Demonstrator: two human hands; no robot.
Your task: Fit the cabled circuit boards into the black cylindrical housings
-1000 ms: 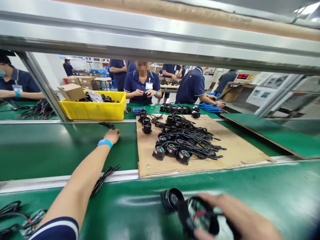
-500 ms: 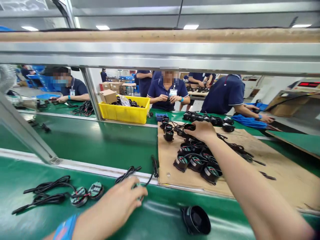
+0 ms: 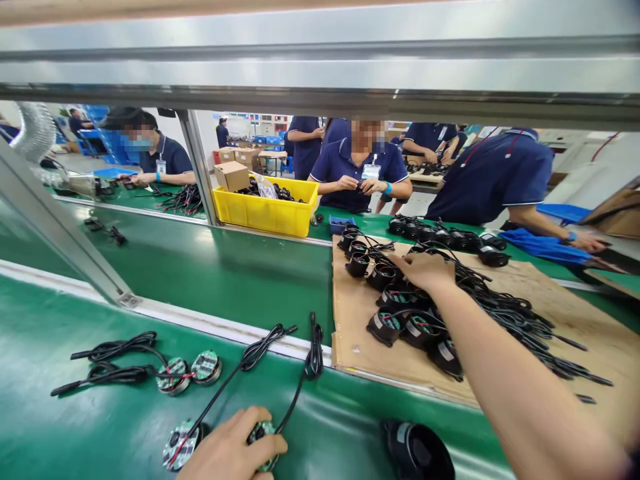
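Observation:
My left hand (image 3: 237, 443), low in the view, has its fingers closed around a round motor with a green circuit board (image 3: 263, 437); a black cable (image 3: 313, 353) runs up from it. Beside that hand lies another such motor (image 3: 180, 440) with its own bundled cable. Two more motors (image 3: 206, 368) with cables rest to the left. My right hand (image 3: 427, 270) is stretched over the cardboard, fingers extended and partly hidden, just behind a black fan housing (image 3: 383, 275) and over black cables. Several wired fans (image 3: 420, 328) stand around it in rows.
An empty black fan housing (image 3: 417, 450) lies on the green bench (image 3: 325, 413) at the front. The cardboard sheet (image 3: 350, 357) spans the conveyor. A yellow bin (image 3: 265, 213) stands behind a metal post (image 3: 197, 167). Co-workers sit and stand across the line.
My view has tilted down and turned left. My left hand has drawn nearer with the motor, uncovering another motor. The fan my right hand gripped now stands among the others, and that hand has come off it.

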